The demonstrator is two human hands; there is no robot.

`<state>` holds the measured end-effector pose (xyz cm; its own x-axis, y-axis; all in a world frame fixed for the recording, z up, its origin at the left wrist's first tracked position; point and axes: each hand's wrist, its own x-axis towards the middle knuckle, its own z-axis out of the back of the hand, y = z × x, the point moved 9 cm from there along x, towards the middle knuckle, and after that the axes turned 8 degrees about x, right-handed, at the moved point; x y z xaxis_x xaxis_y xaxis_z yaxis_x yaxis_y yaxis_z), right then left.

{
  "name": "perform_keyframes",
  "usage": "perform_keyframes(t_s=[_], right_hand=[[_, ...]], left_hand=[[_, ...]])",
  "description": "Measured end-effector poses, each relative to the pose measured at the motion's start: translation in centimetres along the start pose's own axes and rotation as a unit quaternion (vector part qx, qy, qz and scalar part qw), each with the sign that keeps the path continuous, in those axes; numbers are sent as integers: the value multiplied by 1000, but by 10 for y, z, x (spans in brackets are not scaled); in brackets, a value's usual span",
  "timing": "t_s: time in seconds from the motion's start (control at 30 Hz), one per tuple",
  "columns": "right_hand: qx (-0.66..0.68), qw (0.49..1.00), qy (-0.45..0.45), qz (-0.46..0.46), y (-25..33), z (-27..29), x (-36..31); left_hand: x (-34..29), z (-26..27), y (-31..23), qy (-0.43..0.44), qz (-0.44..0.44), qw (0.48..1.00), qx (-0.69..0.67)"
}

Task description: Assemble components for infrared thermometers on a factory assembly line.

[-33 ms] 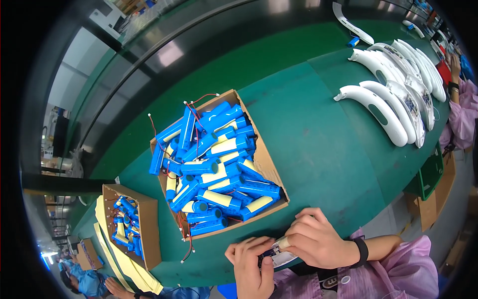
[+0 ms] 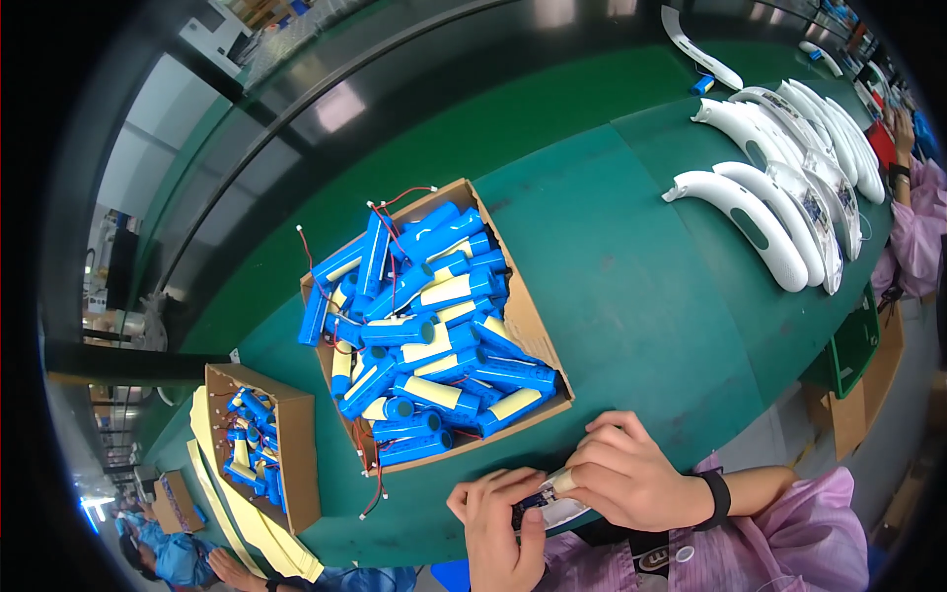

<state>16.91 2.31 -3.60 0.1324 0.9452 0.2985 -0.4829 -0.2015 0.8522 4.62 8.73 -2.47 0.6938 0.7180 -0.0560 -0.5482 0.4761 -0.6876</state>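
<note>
My left hand (image 2: 498,533) and my right hand (image 2: 631,479) meet at the near edge of the green table (image 2: 631,296). Together they pinch a small white part with a dark piece on it (image 2: 547,508). My right wrist wears a black band, and one right fingertip is wrapped in pale tape. Just beyond my hands stands an open cardboard box (image 2: 541,331) heaped with blue cylindrical battery cells (image 2: 424,335), many with yellow strips and thin red wires.
A smaller cardboard box (image 2: 301,464) of blue cells sits at the left, with yellow strips (image 2: 232,493) beside it. White curved plastic shells (image 2: 779,187) lie in a row at the far right. Another person's pink sleeve (image 2: 917,222) is at the right edge, and another person's hand (image 2: 222,570) at the lower left.
</note>
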Motion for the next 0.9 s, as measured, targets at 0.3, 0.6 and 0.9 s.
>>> perform_keyframes(t_s=[0.3,0.6,0.9], right_hand=[[9,1000,5,27,5,3,0],[-22,998,53,26,25,53,7],[-112,987,77,84,31,50,77]], left_hand=[[25,-2,5,132,72,987,65],[19,-15,-27,-20,-18,972,232],[2,-25,-32,-108,-67,956,264]])
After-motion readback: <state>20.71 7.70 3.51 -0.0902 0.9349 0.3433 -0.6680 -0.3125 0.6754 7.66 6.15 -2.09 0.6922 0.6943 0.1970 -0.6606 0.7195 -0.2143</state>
